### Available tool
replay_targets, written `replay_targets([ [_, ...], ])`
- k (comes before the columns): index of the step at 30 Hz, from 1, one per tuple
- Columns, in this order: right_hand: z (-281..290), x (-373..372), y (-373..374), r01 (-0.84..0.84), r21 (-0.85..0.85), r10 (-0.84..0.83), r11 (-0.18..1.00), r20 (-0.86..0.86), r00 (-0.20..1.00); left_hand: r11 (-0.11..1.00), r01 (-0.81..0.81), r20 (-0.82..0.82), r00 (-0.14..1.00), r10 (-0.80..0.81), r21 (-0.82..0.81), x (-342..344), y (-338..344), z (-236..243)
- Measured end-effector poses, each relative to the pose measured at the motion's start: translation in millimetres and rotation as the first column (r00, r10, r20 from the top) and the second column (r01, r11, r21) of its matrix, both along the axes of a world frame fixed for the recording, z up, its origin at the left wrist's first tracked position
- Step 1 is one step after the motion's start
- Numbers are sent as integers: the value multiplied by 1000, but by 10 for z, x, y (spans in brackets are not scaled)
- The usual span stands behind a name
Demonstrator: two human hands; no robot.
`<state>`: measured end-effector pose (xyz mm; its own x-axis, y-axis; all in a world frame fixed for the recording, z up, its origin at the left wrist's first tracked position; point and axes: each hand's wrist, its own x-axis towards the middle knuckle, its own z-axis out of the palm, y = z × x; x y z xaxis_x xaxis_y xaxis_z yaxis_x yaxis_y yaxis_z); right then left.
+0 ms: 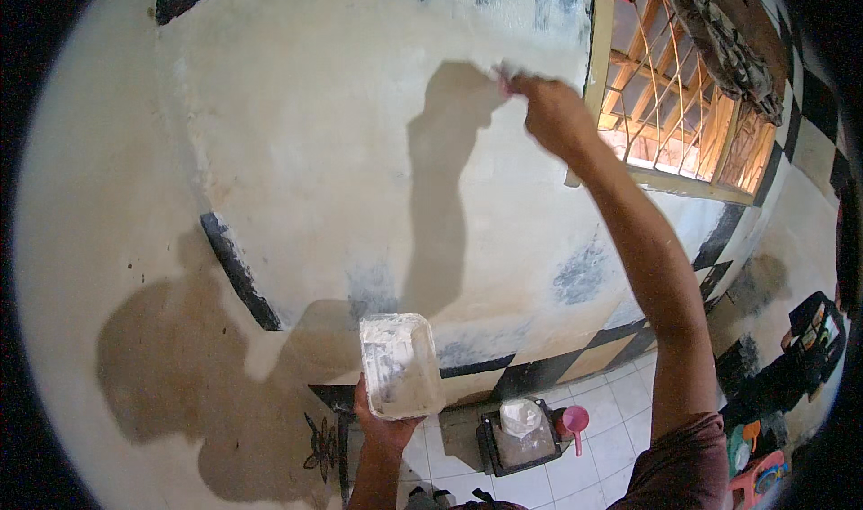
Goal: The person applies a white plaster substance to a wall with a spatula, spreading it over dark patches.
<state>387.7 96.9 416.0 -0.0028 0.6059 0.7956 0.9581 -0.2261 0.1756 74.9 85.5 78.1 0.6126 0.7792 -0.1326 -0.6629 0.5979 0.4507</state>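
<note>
Right hand point(556, 114) pinches a blurred tool point(504, 80) at the upper wall point(306, 123) (light, even strokes should smooth best), while the left hand point(391, 431) grips the white tub point(401, 366) below.

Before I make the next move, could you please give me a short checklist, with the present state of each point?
1. Rectangular tub held: ok, in the left hand.
2. Enough white paste inside: cannot tell; smears show, but not how much remains.
3. Small tool gripped: ok, in the right hand.
4. Tool touching the wall: cannot tell; its end is blurred.
5. Wall evenly covered: not ok; blue-grey patches show.
</note>
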Motion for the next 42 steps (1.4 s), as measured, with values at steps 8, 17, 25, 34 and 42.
replay_targets([
  [8,1123,54,195,39,381,-108,924,162,981,994,105,88,991,-102,-34,-72,252,25],
  [17,949,-48,852,-3,241,-74,970,309,948,988,135,135,983,-123,-80,-198,542,101],
  [25,274,-460,681,-116,341,-10,933,345,938,982,181,192,967,-169,-45,-270,707,18],
  [34,719,-369,1289,-105,368,-104,924,504,857,975,209,234,954,-186,-76,-241,729,22],
  [42,-260,-1017,653,61,-138,-68,989,-44,997,986,141,133,983,-129,-87,-327,710,133],
])
